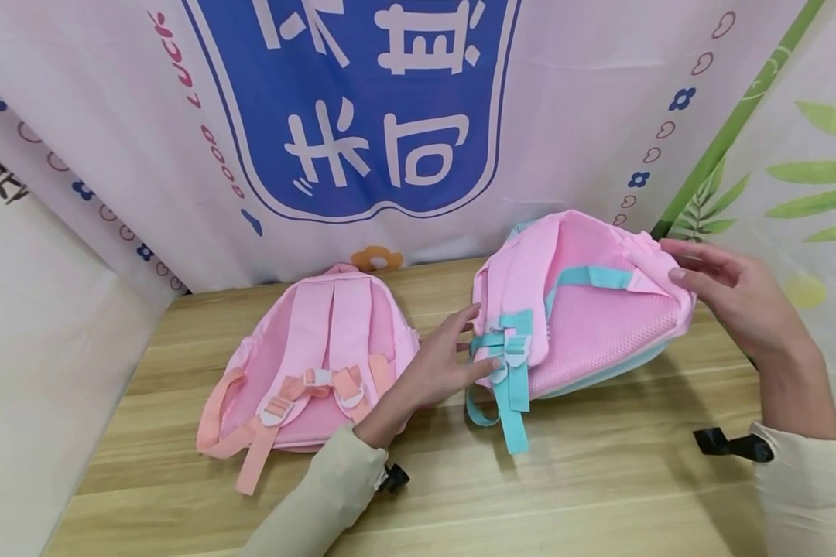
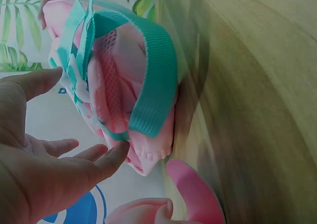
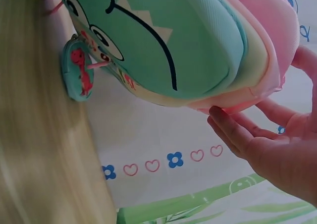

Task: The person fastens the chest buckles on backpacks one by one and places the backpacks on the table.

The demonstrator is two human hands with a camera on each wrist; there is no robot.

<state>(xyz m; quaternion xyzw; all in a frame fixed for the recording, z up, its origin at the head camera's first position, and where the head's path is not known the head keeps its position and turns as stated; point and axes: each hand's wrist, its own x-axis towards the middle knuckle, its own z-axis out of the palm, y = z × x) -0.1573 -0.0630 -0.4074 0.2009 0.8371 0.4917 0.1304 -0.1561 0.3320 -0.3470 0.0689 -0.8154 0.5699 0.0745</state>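
Note:
A pink backpack with teal straps point(image 1: 599, 333) leans on the table, its padded back facing up. Near its white strap buckles, my left hand point(image 1: 437, 363) has its fingers spread, with the thumb against the webbing. In the left wrist view, that hand's fingers point(image 2: 42, 80) stay extended beside a loose teal strap point(image 2: 161, 75). At the opposite corner my right hand point(image 1: 752, 302) holds the bag's edge, thumb on the back panel and fingers round behind. The right wrist view shows the bag's teal front point(image 3: 198, 45) with a cartoon face, and a small round teal tag point(image 3: 77, 70) hanging by the table.
A second pink backpack with peach straps point(image 1: 327, 309) lies left of the first, straps up. Both rest on a wood-grain table point(image 1: 529, 503). Behind stands a printed cloth backdrop point(image 1: 564, 116) with a blue sign. Black bands point(image 1: 731, 446) hang at the sleeve cuffs.

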